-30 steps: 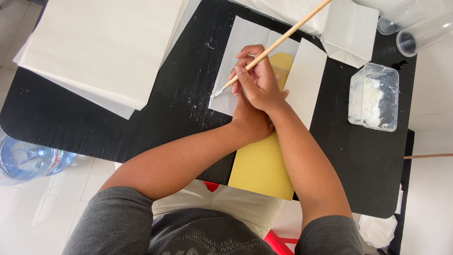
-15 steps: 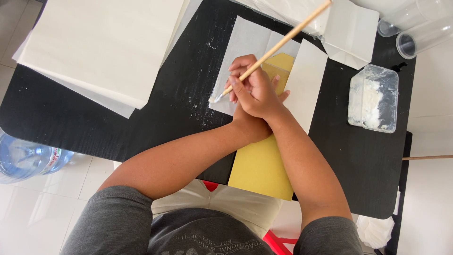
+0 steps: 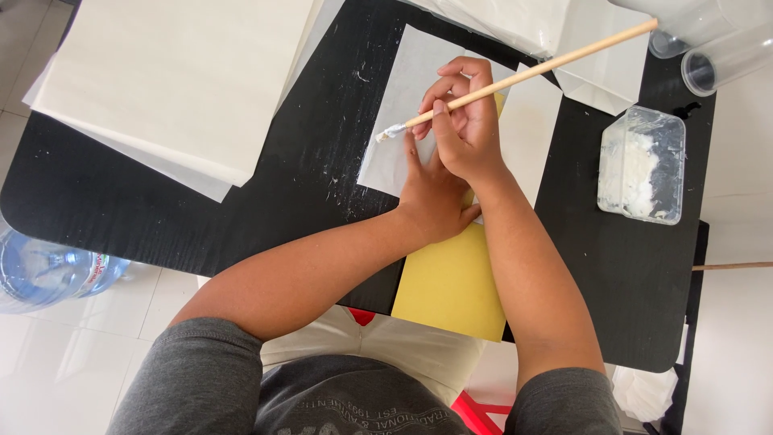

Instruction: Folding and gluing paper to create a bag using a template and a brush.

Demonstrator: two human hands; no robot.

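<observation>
My right hand (image 3: pixel 465 121) grips a long wooden-handled brush (image 3: pixel 555 64), its white-coated tip (image 3: pixel 390 134) resting on a pale grey-white sheet of paper (image 3: pixel 403 105) on the black table (image 3: pixel 266 185). My left hand (image 3: pixel 431 193) lies flat on the same sheet, under the right hand, pressing it down. A yellow sheet (image 3: pixel 451 282) lies beneath both, reaching out over the table's near edge. Another white strip (image 3: pixel 531 137) lies just right of my hands.
A clear plastic tub of white paste (image 3: pixel 642 165) stands at the right. A stack of large cream sheets (image 3: pixel 169 80) covers the table's left. Clear plastic cups (image 3: pixel 708 40) and folded white paper (image 3: pixel 604 56) sit at the far right. A water bottle (image 3: pixel 44 274) stands on the floor at left.
The brush tip has slid slightly left and toward me on the pale sheet. My left hand has stayed pressed flat.
</observation>
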